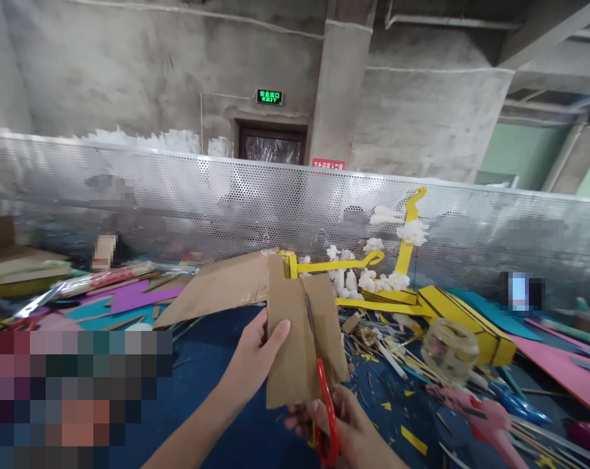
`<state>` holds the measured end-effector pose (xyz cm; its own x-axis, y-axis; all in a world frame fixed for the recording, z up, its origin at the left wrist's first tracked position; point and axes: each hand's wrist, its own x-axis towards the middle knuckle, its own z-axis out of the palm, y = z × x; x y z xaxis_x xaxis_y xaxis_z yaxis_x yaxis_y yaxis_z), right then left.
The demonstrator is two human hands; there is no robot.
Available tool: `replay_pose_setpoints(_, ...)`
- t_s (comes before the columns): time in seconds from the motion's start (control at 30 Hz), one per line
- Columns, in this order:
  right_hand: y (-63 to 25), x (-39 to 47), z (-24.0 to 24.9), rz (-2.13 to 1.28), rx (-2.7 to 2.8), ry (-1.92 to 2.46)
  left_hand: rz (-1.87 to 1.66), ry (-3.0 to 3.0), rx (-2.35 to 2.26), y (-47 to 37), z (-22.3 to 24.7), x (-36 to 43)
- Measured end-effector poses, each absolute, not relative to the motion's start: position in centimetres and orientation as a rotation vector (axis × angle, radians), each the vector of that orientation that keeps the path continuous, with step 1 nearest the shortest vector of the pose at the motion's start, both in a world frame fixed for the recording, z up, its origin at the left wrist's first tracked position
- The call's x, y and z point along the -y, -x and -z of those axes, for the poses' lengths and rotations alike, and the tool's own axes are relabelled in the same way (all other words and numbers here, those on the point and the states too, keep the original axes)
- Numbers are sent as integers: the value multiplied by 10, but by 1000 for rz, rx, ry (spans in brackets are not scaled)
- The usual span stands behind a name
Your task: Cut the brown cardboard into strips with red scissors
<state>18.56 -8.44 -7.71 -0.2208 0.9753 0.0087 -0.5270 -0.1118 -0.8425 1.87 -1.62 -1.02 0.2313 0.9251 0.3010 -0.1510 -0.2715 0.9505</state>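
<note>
My left hand [253,358] pinches the left edge of a brown piece of cardboard [289,368], its thumb lying on the near face. In my right hand [353,423] is a pair of scissors [326,407] with red handles. Their blades point upward along the cardboard's middle, where a long line separates the left strip from the right part. Whether that line is cut all the way through, I cannot tell. Behind it, a larger cardboard sheet [221,286] slopes down to the left.
To the right lie a pink glue gun [485,417], a clear jar [450,350] and many scraps. Behind them stand yellow paper shapes [463,322] with white cotton tufts [412,232]. Purple sheets [141,296] lie on the left. A perforated metal screen [177,195] crosses the back.
</note>
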Motion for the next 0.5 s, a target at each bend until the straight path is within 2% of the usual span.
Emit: replay_pose_setpoints(0.5,-190,86,75,-1648,928,849,-1279,-1274,-812,-15,0,13)
